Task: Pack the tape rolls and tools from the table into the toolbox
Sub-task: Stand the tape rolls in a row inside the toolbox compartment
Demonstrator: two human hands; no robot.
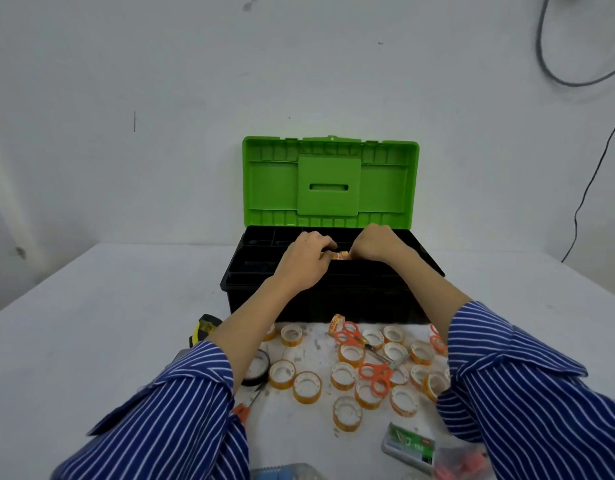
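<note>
Both hands reach into the open toolbox (320, 299), which stands at the far middle of the table (91, 341) with its green lid (330, 181) upright. The left hand (304, 263) and right hand (375, 242) meet over the black tray (261, 251), their fingers curled round a tape roll (338, 255) held between them; only a small orange-printed part of that roll shows.

On the near side of the table, just in front of the toolbox, many tape rolls (347, 355) lie scattered flat. Among them lie orange-handled scissors (349, 334), a second pair (377, 375) nearer the edge, and a third (437, 341) partly hidden by the right sleeve. A black tape roll (259, 370) lies beside the left forearm, and a yellow tape measure (204, 329) sits left of it. A green box (410, 446) rests near the front edge.
</note>
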